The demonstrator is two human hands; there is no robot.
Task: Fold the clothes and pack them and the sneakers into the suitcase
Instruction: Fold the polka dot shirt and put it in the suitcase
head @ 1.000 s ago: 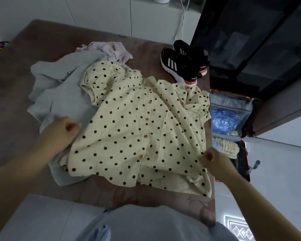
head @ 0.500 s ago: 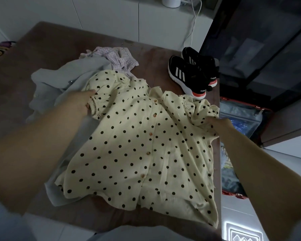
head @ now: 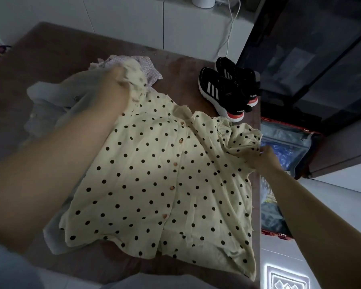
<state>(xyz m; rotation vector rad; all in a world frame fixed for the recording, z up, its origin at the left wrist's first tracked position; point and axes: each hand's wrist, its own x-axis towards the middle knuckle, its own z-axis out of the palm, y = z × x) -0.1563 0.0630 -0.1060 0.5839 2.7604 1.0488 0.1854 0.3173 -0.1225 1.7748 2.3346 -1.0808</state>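
Left hand [head: 111,90] grips the polka-dot blouse [head: 165,174] by one sleeve; right hand [head: 261,159] pinches the other at the table [head: 186,65] edge; sneakers [head: 227,90] just beyond.

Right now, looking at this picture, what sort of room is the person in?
Probably a room in a home: a polka-dot blouse lies spread on a brown table, an open suitcase sits on the floor beside it, and white cabinets line the wall.

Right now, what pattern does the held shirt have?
The shirt is pale yellow with black dots; head view.
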